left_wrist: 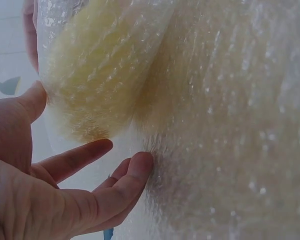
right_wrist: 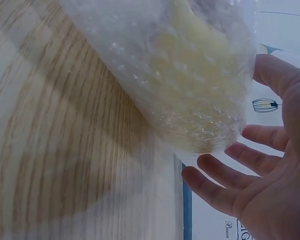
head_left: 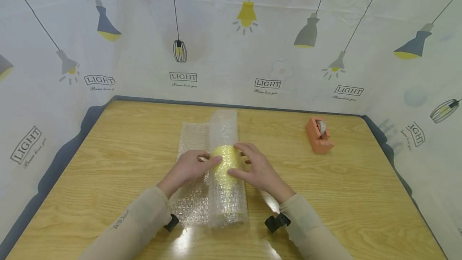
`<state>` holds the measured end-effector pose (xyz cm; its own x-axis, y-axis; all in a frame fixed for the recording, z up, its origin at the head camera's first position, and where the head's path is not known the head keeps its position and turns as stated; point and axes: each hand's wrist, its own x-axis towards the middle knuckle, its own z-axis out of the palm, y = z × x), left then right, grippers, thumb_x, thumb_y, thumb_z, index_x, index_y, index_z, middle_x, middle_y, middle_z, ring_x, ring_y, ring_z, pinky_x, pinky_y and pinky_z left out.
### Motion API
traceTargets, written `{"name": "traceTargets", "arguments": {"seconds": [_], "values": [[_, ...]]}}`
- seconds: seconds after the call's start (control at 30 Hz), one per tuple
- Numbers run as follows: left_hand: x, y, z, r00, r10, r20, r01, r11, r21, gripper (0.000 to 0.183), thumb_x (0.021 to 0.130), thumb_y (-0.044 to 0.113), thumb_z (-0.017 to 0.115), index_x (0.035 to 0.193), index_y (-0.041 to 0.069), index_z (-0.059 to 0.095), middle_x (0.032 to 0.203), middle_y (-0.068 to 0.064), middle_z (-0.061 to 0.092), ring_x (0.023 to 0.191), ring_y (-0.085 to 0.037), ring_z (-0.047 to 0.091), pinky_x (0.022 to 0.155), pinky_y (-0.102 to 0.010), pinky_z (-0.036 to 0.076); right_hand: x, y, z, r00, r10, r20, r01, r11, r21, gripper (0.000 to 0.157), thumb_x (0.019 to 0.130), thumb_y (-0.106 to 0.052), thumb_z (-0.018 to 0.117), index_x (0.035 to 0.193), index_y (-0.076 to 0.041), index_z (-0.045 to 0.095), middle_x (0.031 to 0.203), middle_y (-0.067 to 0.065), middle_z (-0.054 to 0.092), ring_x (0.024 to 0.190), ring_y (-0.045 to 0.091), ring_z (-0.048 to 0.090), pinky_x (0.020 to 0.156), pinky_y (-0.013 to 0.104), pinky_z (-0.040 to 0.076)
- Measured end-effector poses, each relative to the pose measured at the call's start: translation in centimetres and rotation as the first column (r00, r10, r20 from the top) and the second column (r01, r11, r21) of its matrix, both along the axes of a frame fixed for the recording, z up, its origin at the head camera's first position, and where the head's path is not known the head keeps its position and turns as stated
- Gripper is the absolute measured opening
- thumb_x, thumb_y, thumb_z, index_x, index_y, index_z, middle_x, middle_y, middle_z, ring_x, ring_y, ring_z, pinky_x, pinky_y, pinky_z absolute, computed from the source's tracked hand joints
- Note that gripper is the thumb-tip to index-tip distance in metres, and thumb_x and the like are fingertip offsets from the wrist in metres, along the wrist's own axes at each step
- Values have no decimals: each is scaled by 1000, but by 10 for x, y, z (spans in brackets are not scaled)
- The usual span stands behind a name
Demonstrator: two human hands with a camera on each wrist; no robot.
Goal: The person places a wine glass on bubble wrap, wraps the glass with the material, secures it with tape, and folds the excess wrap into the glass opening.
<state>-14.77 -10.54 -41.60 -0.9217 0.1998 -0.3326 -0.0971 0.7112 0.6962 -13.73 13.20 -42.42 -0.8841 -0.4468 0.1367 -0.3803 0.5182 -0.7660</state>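
Observation:
Near the middle of the table lies a roll of bubble wrap around something yellow whose kind is blurred by the wrap. A flat sheet of bubble wrap extends from its left side. My left hand grips the roll from the left, thumb on top and fingers low along its side, near the sheet. From the right, my right hand holds the roll, its thumb and fingertips against the wrap. In the right wrist view its fingers are spread and slightly bent at the roll's side.
An orange tape dispenser with a roll of tape stands at the back right of the wooden table. White cloth walls printed with lamps enclose the table's back and sides.

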Motion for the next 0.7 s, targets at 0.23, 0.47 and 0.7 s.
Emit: {"name": "traceTargets", "arguments": {"seconds": [0.23, 0.47, 0.7], "values": [[-3, -5, -3, 999, -34, -9, 34, 999, 20, 67, 99, 57, 60, 134, 1, 66, 136, -23, 64, 123, -40, 63, 101, -53, 54, 0, -7, 2, 1000, -9, -27, 11, 998, 58, 74, 89, -29, 82, 150, -3, 48, 152, 18, 49, 126, 36, 57, 99, 50, 56], [-2, -10, 1, 1000, 1, -19, -1, 1000, -6, 67, 97, 55, 65, 130, -3, 63, 127, -22, 67, 115, -36, 65, 95, -50, 58, -1, -14, 3, 998, -24, -64, 32, 993, 115, 77, 86, -34, 84, 149, -6, 51, 151, 17, 49, 133, 37, 52, 105, 56, 51], [0, -8, 14, 997, 33, -68, -32, 999, 13, 59, 96, 46, 70, 129, -3, 61, 121, -20, 68, 109, -34, 65, 88, -47, 60, 0, -20, 5, 997, -19, -69, 28, 991, 130, 77, 86, -34, 85, 149, -7, 51, 151, 15, 49, 138, 37, 47, 112, 58, 44]]}}
